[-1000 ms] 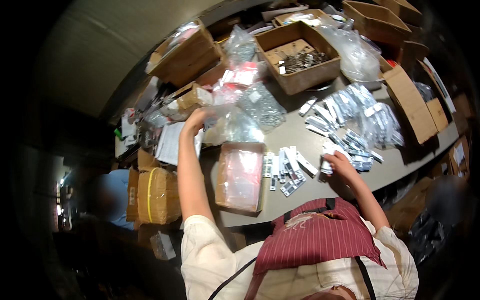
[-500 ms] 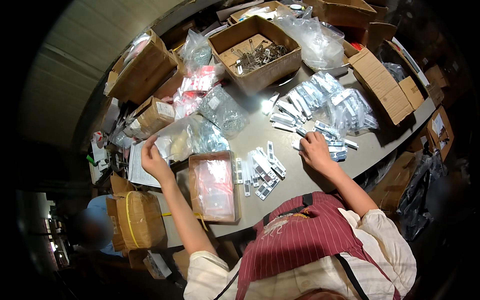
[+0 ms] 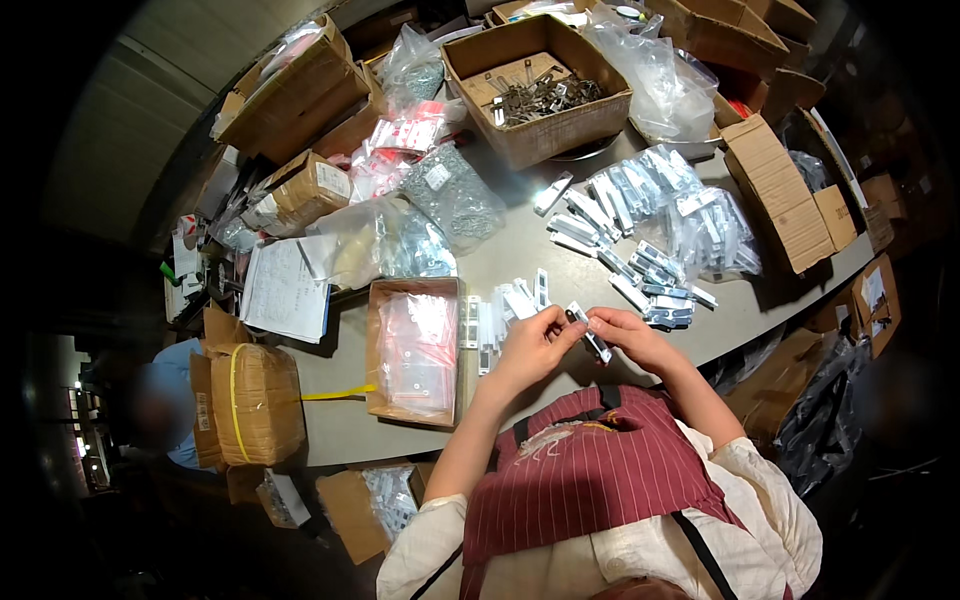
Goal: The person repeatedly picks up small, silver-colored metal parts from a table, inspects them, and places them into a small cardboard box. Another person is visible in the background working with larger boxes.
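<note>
One open carton (image 3: 459, 350): clear bags inside, resting on the tabletop (image 3: 525, 245).
Left hand (image 3: 537, 346): fingertips pinching the slim piece (image 3: 597, 344).
Slim piece: tilted, between both hands.
Right hand (image 3: 637, 338): thumb and fingers pinching it too.
Similar pieces (image 3: 668, 292): heaped beyond the right hand.

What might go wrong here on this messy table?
The slim silver-and-dark piece is pinched in the fingertips of the left hand and right hand, so it might slip and drop. The loose narrow white-and-grey strips lie right beside the left hand, so a small bump could scatter them. The flat yellow strap stretches to the open brown cardboard box, so something could catch on it.
</note>
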